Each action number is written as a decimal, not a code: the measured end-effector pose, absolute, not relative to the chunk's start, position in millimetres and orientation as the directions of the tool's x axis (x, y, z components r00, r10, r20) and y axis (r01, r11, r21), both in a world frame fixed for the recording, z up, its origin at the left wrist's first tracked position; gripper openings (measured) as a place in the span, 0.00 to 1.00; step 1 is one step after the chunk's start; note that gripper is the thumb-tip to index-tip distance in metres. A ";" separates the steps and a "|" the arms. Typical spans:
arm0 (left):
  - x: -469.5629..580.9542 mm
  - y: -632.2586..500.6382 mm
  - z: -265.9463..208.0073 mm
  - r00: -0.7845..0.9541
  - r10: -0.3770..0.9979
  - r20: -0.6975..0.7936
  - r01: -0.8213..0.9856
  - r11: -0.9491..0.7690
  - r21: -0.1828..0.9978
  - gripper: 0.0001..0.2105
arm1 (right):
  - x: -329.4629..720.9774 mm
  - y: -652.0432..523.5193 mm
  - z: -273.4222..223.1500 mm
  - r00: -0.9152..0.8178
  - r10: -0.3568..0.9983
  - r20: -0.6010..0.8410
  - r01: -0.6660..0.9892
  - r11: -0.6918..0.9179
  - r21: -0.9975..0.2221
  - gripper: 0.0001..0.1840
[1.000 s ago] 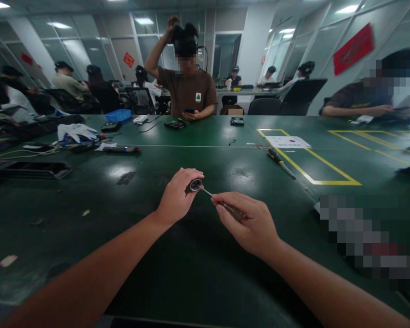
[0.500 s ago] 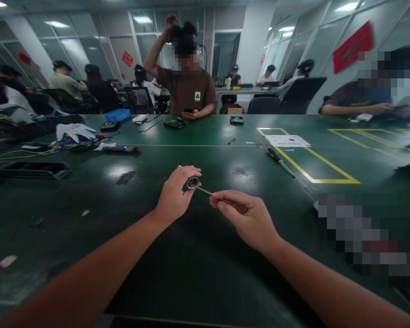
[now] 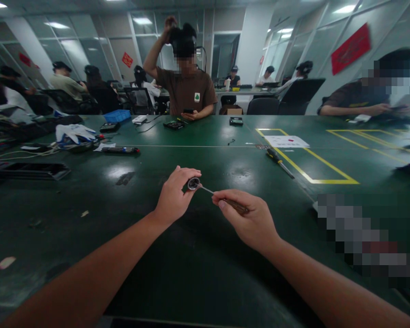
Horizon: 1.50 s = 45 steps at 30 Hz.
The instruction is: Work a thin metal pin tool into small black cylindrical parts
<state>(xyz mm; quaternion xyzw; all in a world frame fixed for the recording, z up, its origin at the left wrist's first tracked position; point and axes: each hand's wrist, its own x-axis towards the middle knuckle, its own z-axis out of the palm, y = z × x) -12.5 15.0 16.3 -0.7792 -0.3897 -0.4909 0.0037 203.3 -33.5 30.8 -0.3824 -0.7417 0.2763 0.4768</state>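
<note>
Between the thumb and fingers of my left hand (image 3: 176, 193) is a small round metal part (image 3: 193, 183), its dark hollow side turned toward me. I cannot tell its exact kind. My right hand (image 3: 251, 216) is closed around the brown handle of a thin screwdriver (image 3: 207, 189). The screwdriver's slim shaft points left, and its tip meets the rim of the round part or lies just inside it. Both hands are held above the green table (image 3: 191, 282), over its near middle.
A yellow-and-black screwdriver (image 3: 279, 161) lies to the right, near a paper sheet (image 3: 287, 141). White gloves (image 3: 75, 133), a dark pen-shaped tool (image 3: 121, 150) and a black tray-like frame (image 3: 30, 170) lie left. Across the table sits a person (image 3: 187, 89) holding a phone.
My right hand and the screwdriver have shifted very slightly to the right. The left hand still holds the round part in nearly the same place.
</note>
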 end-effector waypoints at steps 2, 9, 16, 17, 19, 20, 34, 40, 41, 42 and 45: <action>-12.4 14.7 16.4 0.216 0.604 0.767 0.618 -0.693 0.371 0.10 | 203.0 -33.3 32.2 -0.256 0.822 0.509 0.316 0.569 -0.759 0.10; -11.6 14.1 14.4 0.204 0.616 0.761 0.633 -0.676 0.377 0.12 | 201.0 -34.8 31.2 -0.242 0.847 0.473 0.284 0.527 -0.801 0.11; -11.9 14.2 13.3 0.193 0.631 0.752 0.612 -0.676 0.410 0.13 | 200.8 -27.3 30.8 -0.213 0.932 0.294 -0.072 0.285 -0.956 0.08; -12.1 14.4 13.2 0.193 0.634 0.749 0.611 -0.675 0.414 0.13 | 201.3 -26.1 31.0 -0.212 0.938 0.276 -0.124 0.254 -0.959 0.07; -12.5 14.8 13.1 0.192 0.640 0.744 0.611 -0.671 0.420 0.13 | 202.2 -25.2 31.7 -0.201 0.942 0.269 -0.160 0.239 -0.958 0.07; -12.7 14.9 13.1 0.191 0.642 0.742 0.609 -0.670 0.424 0.13 | 202.4 -25.6 32.3 -0.196 0.942 0.274 -0.143 0.249 -0.958 0.07; -11.0 11.2 16.2 0.208 0.640 0.739 0.641 -0.660 0.391 0.13 | 202.8 -32.8 34.4 -0.203 0.896 0.394 0.176 0.430 -0.886 0.08; -12.9 12.1 16.8 0.209 0.605 0.769 0.644 -0.676 0.357 0.12 | 200.4 -28.6 30.6 -0.211 0.929 0.303 -0.016 0.307 -0.952 0.08; -13.7 12.4 16.8 0.206 0.599 0.774 0.644 -0.678 0.354 0.12 | 200.4 -26.9 29.7 -0.221 0.937 0.270 -0.093 0.256 -0.962 0.08; -14.4 12.8 16.7 0.204 0.595 0.777 0.645 -0.679 0.351 0.12 | 200.5 -25.3 28.8 -0.235 0.942 0.241 -0.169 0.204 -0.964 0.08; -15.8 13.7 16.1 0.197 0.599 0.776 0.651 -0.672 0.353 0.13 | 201.2 -22.2 27.7 -0.265 0.944 0.199 -0.302 0.115 -0.946 0.07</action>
